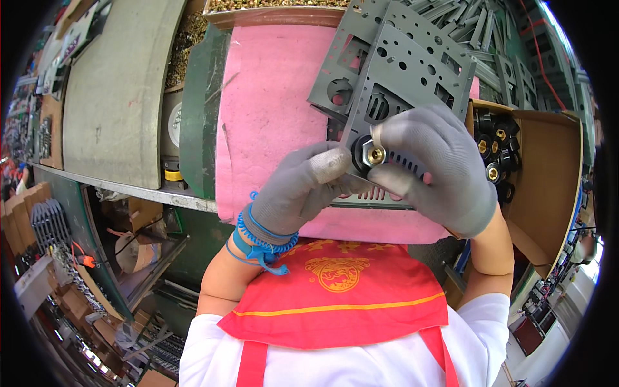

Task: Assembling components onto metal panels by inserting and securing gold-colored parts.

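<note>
A grey punched sheet-metal panel (412,55) lies slanted over a second similar panel (354,29) on a pink foam mat (274,97). At the near corner of the upper panel sits a round black fitting (362,157) with a metal hex nut and brass centre. My right hand (442,174), in a grey glove, closes around this fitting, thumb below and fingers above. My left hand (300,184), also gloved, grips the panel's near left edge, its thumb beside the fitting. Its lower fingers are partly hidden. A blue coiled wrist strap (261,238) circles the left wrist.
An open cardboard box (545,174) at right holds several black fittings (495,145). Grey metal strips (467,22) pile up at the far right. A tray of small brass parts (277,5) stands at the back. A flat grey panel (119,90) lies left.
</note>
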`<action>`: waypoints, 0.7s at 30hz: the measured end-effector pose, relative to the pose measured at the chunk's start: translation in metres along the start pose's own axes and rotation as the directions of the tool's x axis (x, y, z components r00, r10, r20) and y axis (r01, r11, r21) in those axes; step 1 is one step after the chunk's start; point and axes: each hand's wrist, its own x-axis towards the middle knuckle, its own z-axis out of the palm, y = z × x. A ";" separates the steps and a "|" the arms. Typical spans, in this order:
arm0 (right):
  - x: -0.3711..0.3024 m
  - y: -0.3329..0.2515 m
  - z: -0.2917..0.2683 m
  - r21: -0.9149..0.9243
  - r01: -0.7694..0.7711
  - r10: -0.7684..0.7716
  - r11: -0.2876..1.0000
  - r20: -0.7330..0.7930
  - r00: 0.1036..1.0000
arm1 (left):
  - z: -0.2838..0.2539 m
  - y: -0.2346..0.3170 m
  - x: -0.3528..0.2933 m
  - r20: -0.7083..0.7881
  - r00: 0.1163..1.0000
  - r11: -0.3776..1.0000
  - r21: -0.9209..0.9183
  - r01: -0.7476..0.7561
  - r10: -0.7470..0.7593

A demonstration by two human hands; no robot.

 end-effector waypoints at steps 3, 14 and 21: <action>-0.003 0.007 0.008 -0.074 0.037 -0.036 0.997 0.028 0.999 | -0.008 -0.004 -0.001 0.001 1.000 1.000 0.011 -0.022 0.022; -0.023 0.015 -0.027 0.014 0.067 -0.067 0.998 -0.033 0.997 | -0.008 -0.004 0.003 -0.049 0.999 1.000 0.012 -0.024 0.024; -0.058 0.022 -0.068 0.082 -0.631 0.594 0.771 -0.449 0.668 | 0.004 0.019 0.005 -0.308 0.948 0.994 -0.038 -0.098 0.082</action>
